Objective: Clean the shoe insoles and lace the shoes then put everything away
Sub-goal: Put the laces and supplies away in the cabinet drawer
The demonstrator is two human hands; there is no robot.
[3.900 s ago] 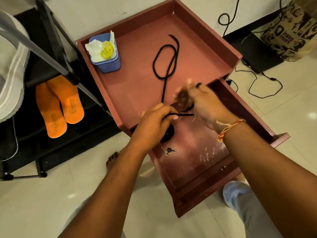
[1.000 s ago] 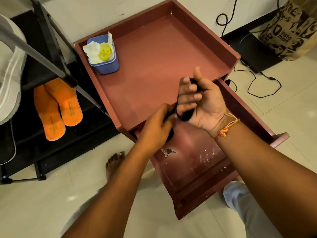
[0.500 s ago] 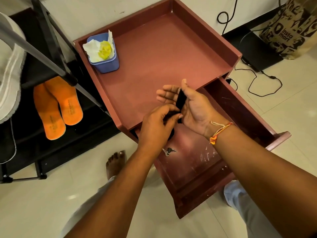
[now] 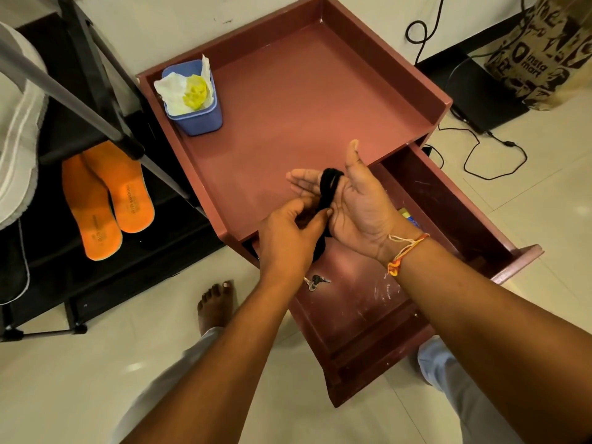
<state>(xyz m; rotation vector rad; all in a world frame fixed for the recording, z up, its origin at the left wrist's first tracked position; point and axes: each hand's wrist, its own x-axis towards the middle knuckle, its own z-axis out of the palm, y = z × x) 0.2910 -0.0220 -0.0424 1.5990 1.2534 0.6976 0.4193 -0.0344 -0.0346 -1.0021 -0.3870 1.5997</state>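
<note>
Black lace (image 4: 327, 191) now coiled around open right hand (image 4: 358, 203); left hand (image 4: 288, 241) fingers pinching it.

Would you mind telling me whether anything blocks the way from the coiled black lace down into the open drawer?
Nothing visible does: the black lace, held between both hands, hangs directly above the open drawer, whose bare floor lies beneath.

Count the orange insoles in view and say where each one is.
2. One insole lies on the black rack's lower shelf; the other lies beside it, overlapping its edge. More could be hidden elsewhere on the rack.
</note>
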